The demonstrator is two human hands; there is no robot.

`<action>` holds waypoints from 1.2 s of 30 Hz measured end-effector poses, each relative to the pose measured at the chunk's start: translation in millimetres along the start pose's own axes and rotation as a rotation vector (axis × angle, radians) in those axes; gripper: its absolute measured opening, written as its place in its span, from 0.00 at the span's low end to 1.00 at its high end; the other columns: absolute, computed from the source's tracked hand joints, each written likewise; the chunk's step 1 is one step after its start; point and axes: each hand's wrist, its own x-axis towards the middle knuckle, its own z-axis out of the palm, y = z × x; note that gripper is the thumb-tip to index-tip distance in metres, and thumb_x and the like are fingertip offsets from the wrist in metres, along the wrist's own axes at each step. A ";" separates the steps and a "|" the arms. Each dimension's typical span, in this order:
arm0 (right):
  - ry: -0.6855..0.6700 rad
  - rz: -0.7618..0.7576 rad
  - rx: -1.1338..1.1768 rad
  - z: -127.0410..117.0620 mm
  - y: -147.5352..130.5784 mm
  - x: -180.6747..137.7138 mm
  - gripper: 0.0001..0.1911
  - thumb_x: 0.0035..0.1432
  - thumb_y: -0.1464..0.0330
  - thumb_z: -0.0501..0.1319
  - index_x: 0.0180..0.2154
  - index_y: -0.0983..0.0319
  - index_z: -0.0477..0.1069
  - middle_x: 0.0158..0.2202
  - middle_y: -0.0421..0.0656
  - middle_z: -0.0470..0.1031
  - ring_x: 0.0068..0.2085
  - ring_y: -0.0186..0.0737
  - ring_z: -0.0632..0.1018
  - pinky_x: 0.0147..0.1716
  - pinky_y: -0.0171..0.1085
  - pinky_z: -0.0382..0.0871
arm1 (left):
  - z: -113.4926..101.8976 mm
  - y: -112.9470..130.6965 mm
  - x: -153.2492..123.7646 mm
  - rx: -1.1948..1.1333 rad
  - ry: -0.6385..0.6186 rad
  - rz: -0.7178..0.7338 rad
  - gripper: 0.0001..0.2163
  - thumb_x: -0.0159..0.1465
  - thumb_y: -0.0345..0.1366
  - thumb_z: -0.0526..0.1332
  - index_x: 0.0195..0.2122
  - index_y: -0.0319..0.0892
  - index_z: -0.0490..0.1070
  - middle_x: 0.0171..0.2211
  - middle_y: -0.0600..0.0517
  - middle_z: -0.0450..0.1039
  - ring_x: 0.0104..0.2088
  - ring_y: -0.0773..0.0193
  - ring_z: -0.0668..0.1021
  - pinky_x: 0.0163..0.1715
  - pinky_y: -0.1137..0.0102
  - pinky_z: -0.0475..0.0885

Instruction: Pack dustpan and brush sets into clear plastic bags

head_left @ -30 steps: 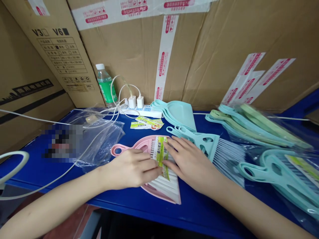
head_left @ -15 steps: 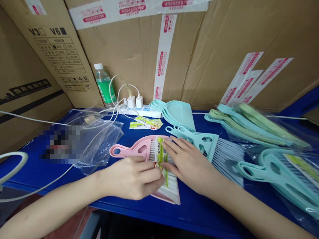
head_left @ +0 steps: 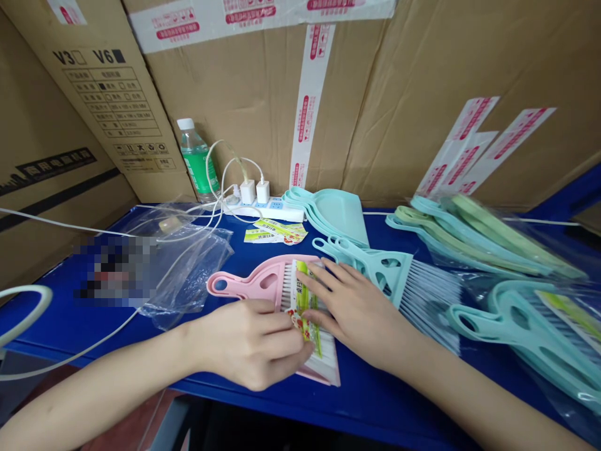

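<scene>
Both hands pressing a label (head_left: pixel 305 307) onto pink brush (head_left: pixel 282 294) bristles, near table (head_left: pixel 366 388) edge. Left hand (head_left: pixel 253 341) pinching label's near end w/ fingertips; right hand (head_left: pixel 357 307) lying flat, unclenched, fingertips on label's right side.

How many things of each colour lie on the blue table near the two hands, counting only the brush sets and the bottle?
Pink brush set, under the left hand and right hand: 1
Loose turquoise brush: 1
Green-labelled bottle: 1
Total: 3
The stacked and bagged turquoise and green pieces cannot be counted exactly.
</scene>
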 end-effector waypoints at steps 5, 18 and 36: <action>-0.011 0.009 -0.029 -1.2 -1.5 1.0 0.24 0.66 0.57 0.55 0.57 0.61 0.69 0.57 0.49 0.73 0.57 0.54 0.72 0.52 0.53 0.70 | 1.3 1.7 -1.0 0.000 -0.012 0.005 0.07 0.67 0.28 0.57 0.37 0.36 0.75 0.23 0.56 0.67 0.23 0.70 0.71 0.19 0.71 0.65; -0.003 0.010 0.003 -1.4 -0.5 -0.6 0.28 0.66 0.54 0.53 0.58 0.64 0.68 0.57 0.52 0.72 0.57 0.56 0.72 0.51 0.54 0.70 | -0.1 0.3 -1.5 0.001 -0.012 0.013 0.08 0.67 0.27 0.56 0.37 0.35 0.75 0.23 0.56 0.66 0.23 0.69 0.72 0.20 0.71 0.67; -0.056 -0.014 0.043 -6.1 1.7 -0.5 0.27 0.66 0.55 0.54 0.62 0.56 0.64 0.60 0.54 0.69 0.60 0.57 0.69 0.51 0.57 0.69 | -2.0 4.1 -1.2 0.036 -0.022 0.019 0.08 0.66 0.27 0.56 0.34 0.36 0.75 0.24 0.55 0.71 0.22 0.69 0.73 0.20 0.71 0.70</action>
